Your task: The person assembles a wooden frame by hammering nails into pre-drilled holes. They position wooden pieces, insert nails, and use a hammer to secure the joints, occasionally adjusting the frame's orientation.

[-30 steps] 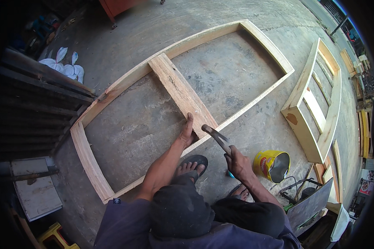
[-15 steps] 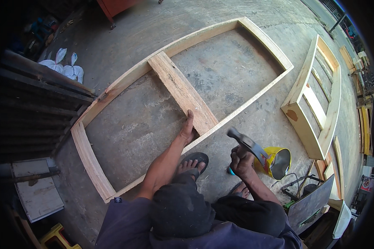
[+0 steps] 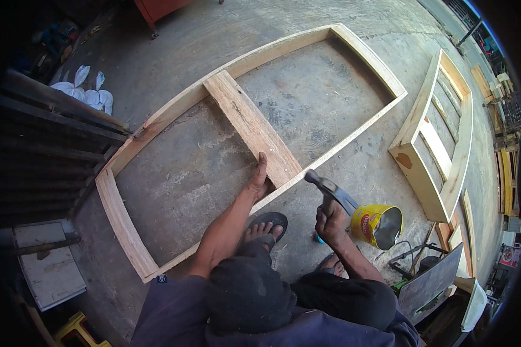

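Observation:
A long wooden frame (image 3: 353,134) lies on the concrete floor, with a wide crossboard (image 3: 252,127) spanning its middle. At the near end of that board, my left hand (image 3: 261,184) grips its edge, thumb up along the top and the fingers hidden below. My right hand (image 3: 331,224) is closed round the handle of a claw hammer (image 3: 333,189). The hammer's head is raised beside the frame's near rail, close to the crossboard's end and apart from it by what I can see.
A yellow tin (image 3: 363,222) stands just right of my right hand. Further right lies a second wooden frame (image 3: 408,147), with a machine with a flat metal plate (image 3: 431,280) nearer me. White sacks (image 3: 85,95) and a dark slatted panel (image 3: 52,144) are at left.
My right hand has swung the hammer a little left and toward the near rail. My left hand keeps its hold on the crossboard.

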Demonstrator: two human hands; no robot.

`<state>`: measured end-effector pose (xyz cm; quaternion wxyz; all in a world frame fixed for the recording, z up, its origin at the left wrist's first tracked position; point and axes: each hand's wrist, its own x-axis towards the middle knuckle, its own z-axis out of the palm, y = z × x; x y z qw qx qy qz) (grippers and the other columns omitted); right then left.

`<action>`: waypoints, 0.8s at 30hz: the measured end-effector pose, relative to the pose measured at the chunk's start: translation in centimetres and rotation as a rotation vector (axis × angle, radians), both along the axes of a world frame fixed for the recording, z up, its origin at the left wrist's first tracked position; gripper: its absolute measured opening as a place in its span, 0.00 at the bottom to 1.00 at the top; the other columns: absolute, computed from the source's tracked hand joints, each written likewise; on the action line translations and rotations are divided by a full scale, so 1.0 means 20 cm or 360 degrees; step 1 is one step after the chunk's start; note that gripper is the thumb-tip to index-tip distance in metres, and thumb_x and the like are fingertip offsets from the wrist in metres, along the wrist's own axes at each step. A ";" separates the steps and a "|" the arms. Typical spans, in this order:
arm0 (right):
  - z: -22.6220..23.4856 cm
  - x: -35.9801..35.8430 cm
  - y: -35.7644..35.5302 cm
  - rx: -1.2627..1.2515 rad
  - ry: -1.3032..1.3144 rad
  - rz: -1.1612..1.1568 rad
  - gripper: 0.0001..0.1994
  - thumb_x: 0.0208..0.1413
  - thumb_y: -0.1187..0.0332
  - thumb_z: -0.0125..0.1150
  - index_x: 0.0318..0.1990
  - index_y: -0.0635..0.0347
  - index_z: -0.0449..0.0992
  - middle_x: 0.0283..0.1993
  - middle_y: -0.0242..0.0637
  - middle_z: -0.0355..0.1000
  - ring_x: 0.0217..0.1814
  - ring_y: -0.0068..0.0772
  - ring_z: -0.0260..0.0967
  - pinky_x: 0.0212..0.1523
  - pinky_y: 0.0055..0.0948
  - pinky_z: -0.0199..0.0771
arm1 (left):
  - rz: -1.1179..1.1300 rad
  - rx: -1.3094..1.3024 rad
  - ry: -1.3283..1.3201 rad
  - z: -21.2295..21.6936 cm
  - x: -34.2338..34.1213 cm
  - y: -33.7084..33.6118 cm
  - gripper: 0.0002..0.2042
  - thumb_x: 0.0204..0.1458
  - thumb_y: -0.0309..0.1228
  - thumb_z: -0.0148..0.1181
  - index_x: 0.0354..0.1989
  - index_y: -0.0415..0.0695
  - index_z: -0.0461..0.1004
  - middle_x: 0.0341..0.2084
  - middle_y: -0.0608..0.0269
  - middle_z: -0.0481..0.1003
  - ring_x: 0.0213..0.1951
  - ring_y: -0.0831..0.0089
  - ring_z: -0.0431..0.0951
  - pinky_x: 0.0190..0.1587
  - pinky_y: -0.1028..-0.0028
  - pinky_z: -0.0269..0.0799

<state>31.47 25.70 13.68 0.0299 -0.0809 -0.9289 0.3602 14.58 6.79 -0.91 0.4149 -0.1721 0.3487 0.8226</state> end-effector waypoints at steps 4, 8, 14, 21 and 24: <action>-0.05 0.01 -0.01 0.0037 -0.0348 -0.0129 0.14 0.68 0.60 0.56 0.51 0.59 0.63 0.28 0.61 0.75 0.31 0.70 0.76 0.30 0.60 0.73 | -0.0038 -0.0032 0.0282 -0.04 -0.02 0.00 0.57 0.53 0.75 0.51 0.76 0.36 0.46 0.73 0.44 0.55 0.73 0.55 0.58 0.74 0.55 0.56; -0.08 0.01 0.01 0.0052 -0.0386 -0.0083 0.15 0.69 0.58 0.54 0.50 0.59 0.62 0.25 0.61 0.74 0.31 0.71 0.75 0.31 0.61 0.73 | -0.0072 0.0003 0.0107 -0.08 -0.01 -0.01 0.54 0.53 0.74 0.50 0.76 0.41 0.49 0.72 0.46 0.57 0.71 0.56 0.61 0.72 0.55 0.59; -0.16 0.13 0.10 -0.0205 -0.0542 -0.0372 0.16 0.71 0.55 0.53 0.49 0.60 0.65 0.23 0.61 0.72 0.30 0.72 0.74 0.31 0.60 0.68 | -0.0014 -0.0201 0.0366 -0.04 -0.06 -0.04 0.53 0.54 0.72 0.53 0.77 0.42 0.48 0.74 0.49 0.57 0.74 0.55 0.57 0.75 0.53 0.52; -0.39 0.48 0.24 -0.0329 -0.0873 -0.1000 0.16 0.70 0.56 0.53 0.49 0.63 0.69 0.30 0.65 0.74 0.37 0.72 0.76 0.37 0.58 0.71 | 0.0544 -0.0054 0.0367 0.04 -0.82 -0.22 0.43 0.59 0.60 0.61 0.73 0.41 0.58 0.68 0.49 0.65 0.69 0.50 0.65 0.72 0.49 0.58; -0.49 0.50 0.30 -0.0044 -0.0763 -0.0886 0.16 0.68 0.60 0.56 0.50 0.66 0.69 0.35 0.67 0.75 0.43 0.72 0.76 0.42 0.59 0.72 | 0.0434 -0.0140 0.0241 0.03 -1.09 -0.25 0.35 0.60 0.51 0.65 0.69 0.42 0.65 0.64 0.46 0.70 0.65 0.47 0.69 0.68 0.44 0.64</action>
